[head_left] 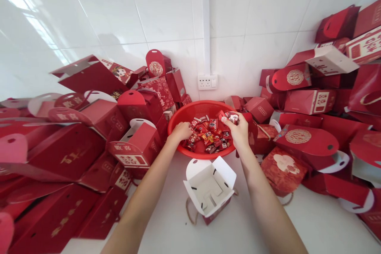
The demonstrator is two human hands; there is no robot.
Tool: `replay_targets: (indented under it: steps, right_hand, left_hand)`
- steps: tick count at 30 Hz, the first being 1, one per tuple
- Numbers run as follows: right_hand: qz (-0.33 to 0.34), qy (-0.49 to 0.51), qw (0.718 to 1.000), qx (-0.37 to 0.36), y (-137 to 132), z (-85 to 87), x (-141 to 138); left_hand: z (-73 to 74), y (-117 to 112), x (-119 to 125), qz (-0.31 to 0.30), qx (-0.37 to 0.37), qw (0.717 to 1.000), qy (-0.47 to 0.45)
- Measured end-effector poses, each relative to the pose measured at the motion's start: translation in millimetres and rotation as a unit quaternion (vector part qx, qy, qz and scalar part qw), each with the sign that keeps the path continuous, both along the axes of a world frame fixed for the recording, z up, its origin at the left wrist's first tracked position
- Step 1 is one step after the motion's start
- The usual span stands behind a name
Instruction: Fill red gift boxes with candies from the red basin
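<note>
Wrapped candies [210,137], mostly red, lie heaped in a red plastic basket [202,154] against the wall. My left hand [182,131] is at the basket's left side, its fingers curled down among the candies; what they hold is hidden. On the right side, my right hand [240,130] is closed on a few wrapped candies [231,118], lifted slightly above the heap, thumb on top. Between my forearms, in front of the basket, stands an open gift box [210,190] with a white inside, flaps spread and a rope handle at each side. No candies show inside it.
Red gift boxes [71,154] are piled high on the left of the white table [166,230]. More red boxes [309,139] crowd the right side, stacked up the wall. A socket panel [207,82] sits on the tiled wall behind the basket.
</note>
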State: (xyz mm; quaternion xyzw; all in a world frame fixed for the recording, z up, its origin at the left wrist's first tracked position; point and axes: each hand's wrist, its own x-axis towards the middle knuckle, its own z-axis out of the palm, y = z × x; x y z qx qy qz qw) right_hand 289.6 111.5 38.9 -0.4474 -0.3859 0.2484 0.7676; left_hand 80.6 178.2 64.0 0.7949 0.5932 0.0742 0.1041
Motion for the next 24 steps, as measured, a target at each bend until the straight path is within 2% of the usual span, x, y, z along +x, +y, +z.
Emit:
replay_targets:
  steps: [5,14,19,22,24]
  right_hand:
    - [0.003,-0.009,1.0,0.007,0,0.8,-2]
    - [0.003,-0.029,1.0,-0.006,-2,2.5,-3]
    - [0.006,-0.046,0.999,-0.011,-5,4.4,-4]
    - [0.005,-0.044,0.999,-0.016,-6,4.8,-4]
    - [0.004,-0.043,0.999,-0.019,-6,4.5,-4]
  left_hand:
    - [2.6,-5,-1,-0.001,-0.049,0.998,0.047]
    - [5.5,-10,4,-0.043,-0.109,0.986,0.119]
    - [5.7,-16,6,-0.146,-0.128,0.979,0.057]
    - [1.3,-14,6,-0.186,-0.054,0.98,-0.048]
    - [-3.0,-10,5,-0.159,0.0,0.983,-0.091]
